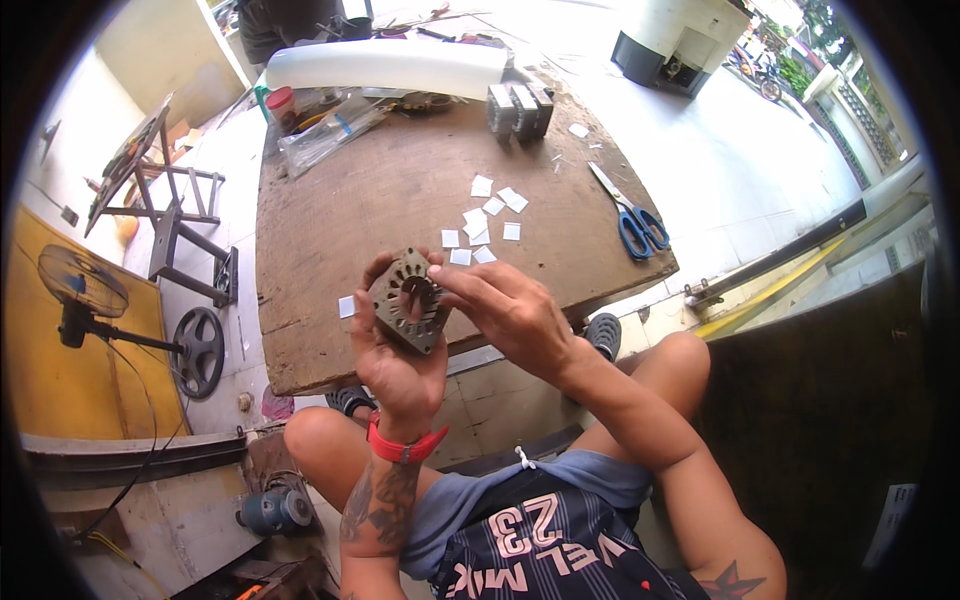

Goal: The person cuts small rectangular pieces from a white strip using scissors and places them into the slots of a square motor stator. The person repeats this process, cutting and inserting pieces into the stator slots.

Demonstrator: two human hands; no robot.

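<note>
Slotted metal core held above a wooden surface

The slotted metal core (408, 330), with a round central opening, was held up over the near edge of the wooden surface (360, 210). The left hand (398, 372) gripped it from below; the right hand (515, 315) had bent fingers at its rim, though whether they pinched anything could not be told. Beyond lay small white squares (474, 222), then blue-handled scissors (640, 230) to the right, dark metal blocks (520, 112) and a white roll (385, 68).

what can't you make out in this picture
All in the head view:
Back of the slotted metal block: hidden by the left grip.
Whether the right grip pinches anything: its fingertips are too small to tell.
Top of the white drum-like object: cut off by the upper edge.
Details of the distant motorbike: too small.
</note>
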